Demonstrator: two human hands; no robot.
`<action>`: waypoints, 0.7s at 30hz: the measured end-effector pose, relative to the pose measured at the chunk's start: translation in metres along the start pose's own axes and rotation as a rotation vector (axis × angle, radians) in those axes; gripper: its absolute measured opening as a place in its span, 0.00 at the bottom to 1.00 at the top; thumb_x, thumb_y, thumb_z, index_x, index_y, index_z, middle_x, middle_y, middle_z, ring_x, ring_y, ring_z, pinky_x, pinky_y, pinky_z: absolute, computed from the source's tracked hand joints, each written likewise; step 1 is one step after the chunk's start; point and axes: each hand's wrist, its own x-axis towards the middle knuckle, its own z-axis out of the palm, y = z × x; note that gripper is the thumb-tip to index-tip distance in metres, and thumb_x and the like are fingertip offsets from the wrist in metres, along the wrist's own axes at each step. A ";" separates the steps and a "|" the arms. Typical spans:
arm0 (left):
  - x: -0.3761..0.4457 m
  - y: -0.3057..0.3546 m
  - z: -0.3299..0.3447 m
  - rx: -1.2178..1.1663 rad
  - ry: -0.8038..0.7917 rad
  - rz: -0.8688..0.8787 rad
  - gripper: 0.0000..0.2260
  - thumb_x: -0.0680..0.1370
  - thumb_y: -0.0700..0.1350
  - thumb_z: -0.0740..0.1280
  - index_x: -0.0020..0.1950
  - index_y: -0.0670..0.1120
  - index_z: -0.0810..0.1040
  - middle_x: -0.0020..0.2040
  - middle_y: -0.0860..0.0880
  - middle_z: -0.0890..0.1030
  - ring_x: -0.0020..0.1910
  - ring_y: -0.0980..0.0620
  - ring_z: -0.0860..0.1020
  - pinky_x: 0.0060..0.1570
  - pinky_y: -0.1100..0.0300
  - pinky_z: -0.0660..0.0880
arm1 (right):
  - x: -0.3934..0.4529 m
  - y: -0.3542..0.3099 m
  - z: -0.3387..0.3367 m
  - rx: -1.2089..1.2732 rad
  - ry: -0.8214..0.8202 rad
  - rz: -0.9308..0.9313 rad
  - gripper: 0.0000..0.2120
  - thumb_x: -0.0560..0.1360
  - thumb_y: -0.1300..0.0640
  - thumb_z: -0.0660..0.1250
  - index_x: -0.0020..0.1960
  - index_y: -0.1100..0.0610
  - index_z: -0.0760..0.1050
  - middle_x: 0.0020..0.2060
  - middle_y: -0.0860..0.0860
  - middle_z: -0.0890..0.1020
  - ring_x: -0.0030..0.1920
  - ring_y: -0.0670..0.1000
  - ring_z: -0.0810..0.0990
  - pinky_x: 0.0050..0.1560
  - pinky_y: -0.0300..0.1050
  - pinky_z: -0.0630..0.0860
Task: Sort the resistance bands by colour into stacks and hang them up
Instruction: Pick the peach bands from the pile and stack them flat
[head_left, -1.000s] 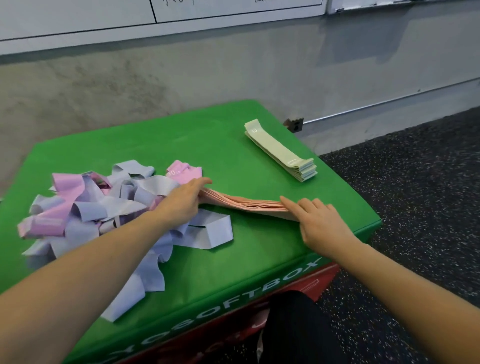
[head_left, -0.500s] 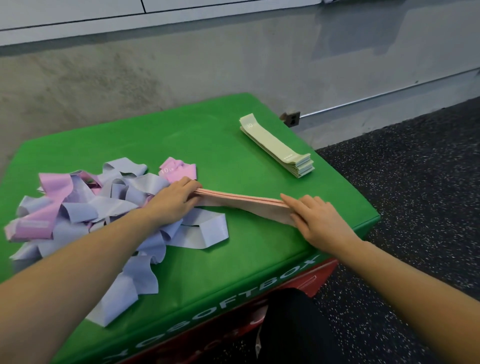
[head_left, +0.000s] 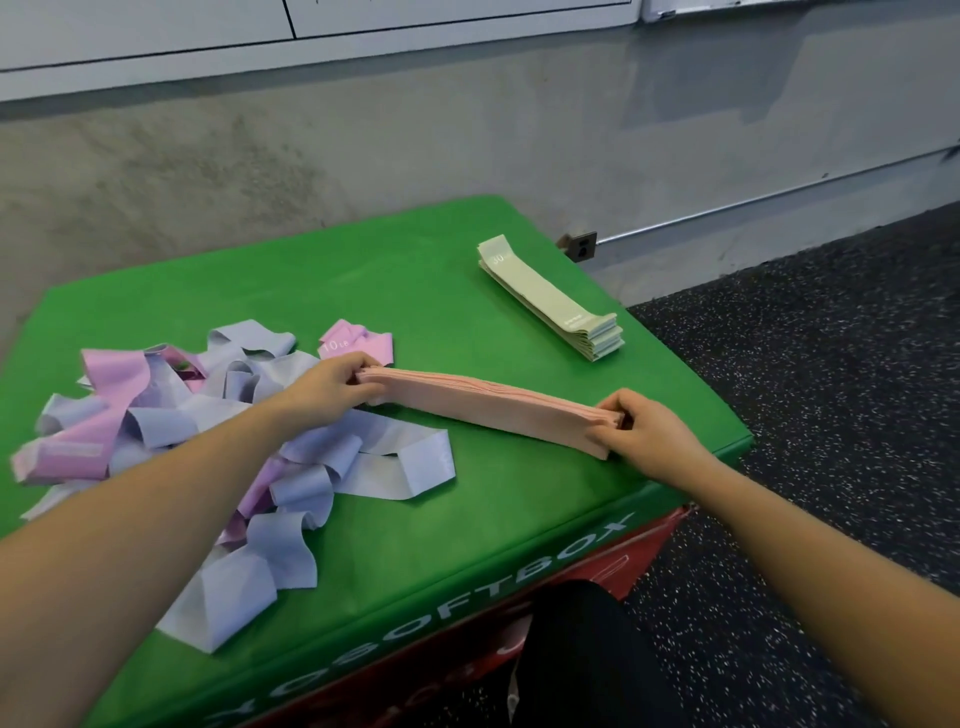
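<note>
1. Where the green soft box (head_left: 322, 270) fills the middle of the view, both hands hold one stack of peach bands (head_left: 488, 408) by its ends — the stack lies across the box top towards the near right corner, its right end close to the right edge.
2. The left hand (head_left: 332, 382) grips the stack's left end, fingers curled over the top of it and thumb beneath as far as can be seen.
3. The right hand (head_left: 641, 431) pinches the right end, fingers curled round the band edges; the stack sits tilted on its long edge between the two hands, and whether its underside touches the box cannot be told.
4. A neat stack of pale green bands (head_left: 550, 301) lies flat near the far right corner of the box top, well apart from the peach stack, with a printed number on its far end.
5. A loose heap of lilac and pink bands (head_left: 171, 415) covers the left side of the box top — tangled and unsorted, some strips reaching to the near edge under the left forearm.
6. One pink band (head_left: 358, 340) printed with a 10 lies just behind the left hand.
7. White lettering reading SOFTBOX (head_left: 498, 587) runs along the green near side of the box, above a red section.
8. Dark speckled flooring (head_left: 831, 364) lies to the right of the box, and a grey concrete wall (head_left: 363, 145) stands behind it.
</note>
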 end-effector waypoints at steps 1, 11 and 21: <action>0.001 0.002 0.000 -0.065 0.026 -0.013 0.02 0.80 0.46 0.68 0.52 0.51 0.77 0.46 0.49 0.82 0.45 0.51 0.80 0.43 0.62 0.75 | -0.002 -0.001 0.000 0.007 -0.008 -0.013 0.05 0.78 0.53 0.70 0.49 0.51 0.74 0.40 0.50 0.81 0.31 0.45 0.73 0.26 0.34 0.67; 0.023 0.023 -0.010 -0.565 0.170 -0.080 0.09 0.78 0.37 0.71 0.57 0.43 0.76 0.52 0.43 0.82 0.43 0.48 0.82 0.37 0.64 0.80 | -0.007 -0.003 0.000 0.329 -0.006 -0.036 0.16 0.77 0.57 0.70 0.54 0.37 0.70 0.35 0.53 0.82 0.33 0.52 0.75 0.36 0.49 0.70; 0.101 0.053 -0.010 -0.402 0.365 0.007 0.10 0.76 0.39 0.74 0.55 0.48 0.81 0.44 0.53 0.80 0.38 0.57 0.75 0.39 0.67 0.72 | 0.018 -0.025 0.014 0.503 -0.061 0.018 0.06 0.78 0.61 0.70 0.51 0.53 0.83 0.36 0.50 0.86 0.36 0.45 0.83 0.40 0.38 0.80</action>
